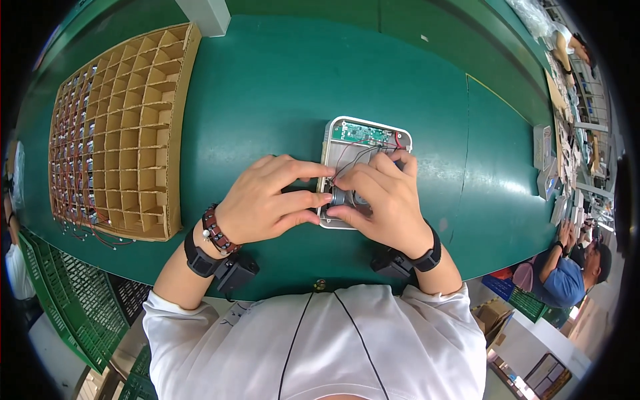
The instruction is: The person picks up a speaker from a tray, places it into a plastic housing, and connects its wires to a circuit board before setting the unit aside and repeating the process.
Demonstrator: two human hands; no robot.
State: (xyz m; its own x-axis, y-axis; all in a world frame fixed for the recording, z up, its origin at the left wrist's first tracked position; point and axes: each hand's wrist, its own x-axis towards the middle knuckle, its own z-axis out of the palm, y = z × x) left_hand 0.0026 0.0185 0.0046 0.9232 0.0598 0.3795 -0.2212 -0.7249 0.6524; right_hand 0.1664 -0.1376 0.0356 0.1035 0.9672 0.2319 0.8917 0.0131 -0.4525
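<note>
A white, open device housing (pixel 331 145) lies on the green bench in front of me, with a green circuit board (pixel 361 133) at its far end and thin black and red wires running down from it. My left hand (pixel 267 200) rests at the housing's left edge, thumb and fingers pinching toward a small round silver part (pixel 339 197). My right hand (pixel 383 200) covers the housing's lower half and grips that same silver part from the right. Both wrists wear black bands; the left also has a beaded bracelet.
A cardboard divider tray (pixel 143 127) with several wired parts in its left cells sits at the left. Green plastic crates (pixel 73 300) stand below the bench edge. More white housings (pixel 543 160) lie at the right, where another person (pixel 567 273) works.
</note>
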